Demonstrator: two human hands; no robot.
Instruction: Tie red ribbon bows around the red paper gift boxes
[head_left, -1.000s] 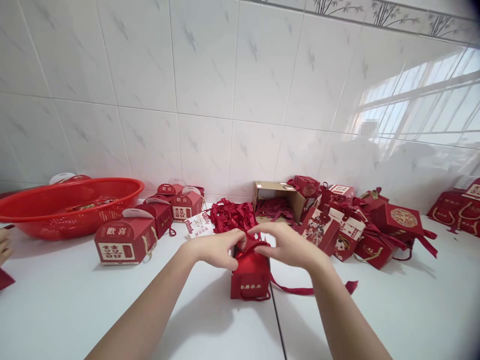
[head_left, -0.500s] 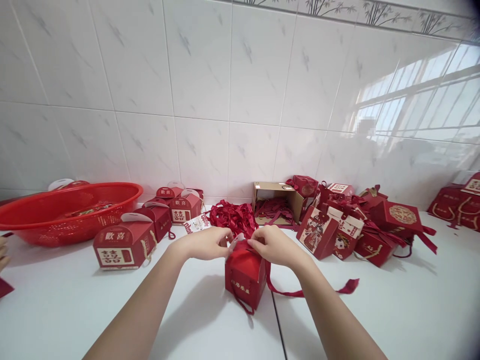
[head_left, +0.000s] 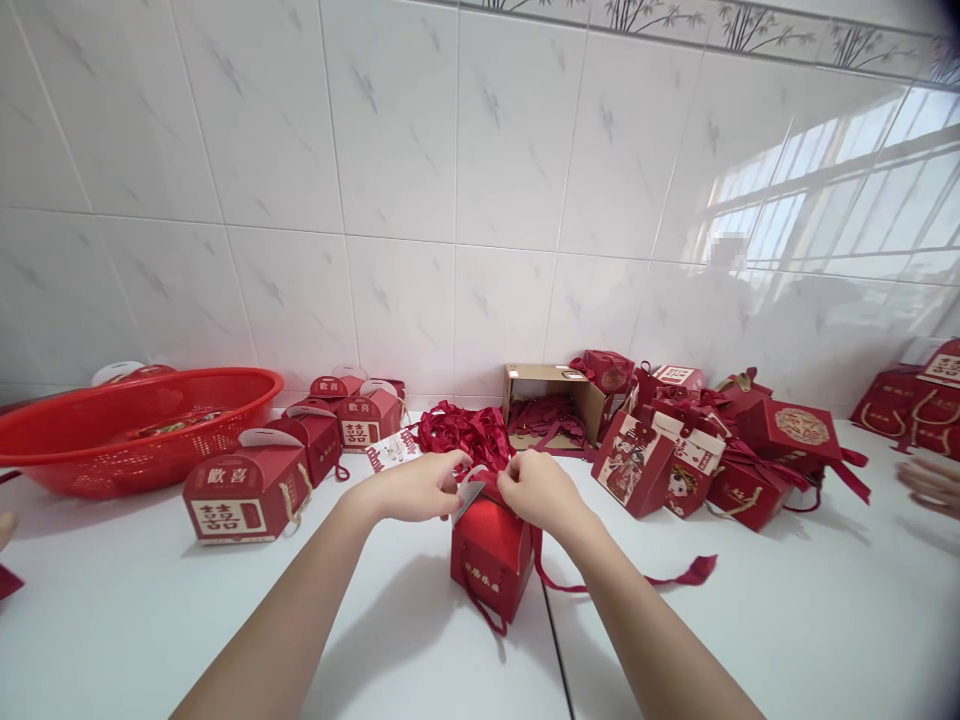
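Observation:
A small red gift box (head_left: 491, 565) with gold characters on its front and a dark red cord handle stands upright before me. My left hand (head_left: 427, 487) is closed at the box's top left, pinching a raised top flap whose pale inner side shows. Fingertips of my right hand (head_left: 544, 490) are pressed together at the top right, on a dark red ribbon lying across the box top; the exact grip is partly hidden. A red ribbon (head_left: 559, 580) trails from behind the box under my right forearm. Directly behind lies a heap of red ribbons (head_left: 465, 432).
A red plastic basket (head_left: 142, 470) and several red gift boxes (head_left: 247, 500) stand left. An open cardboard box (head_left: 517, 372) holds ribbons by the tiled wall. More beribboned boxes (head_left: 795, 440) crowd the right. Another person's hand (head_left: 934, 485) shows at the right edge, blurred.
The top flap at my left hand has tilted, showing more of its pale side. My right fingers have closed up more tightly. Another person's hand has come in at the right edge.

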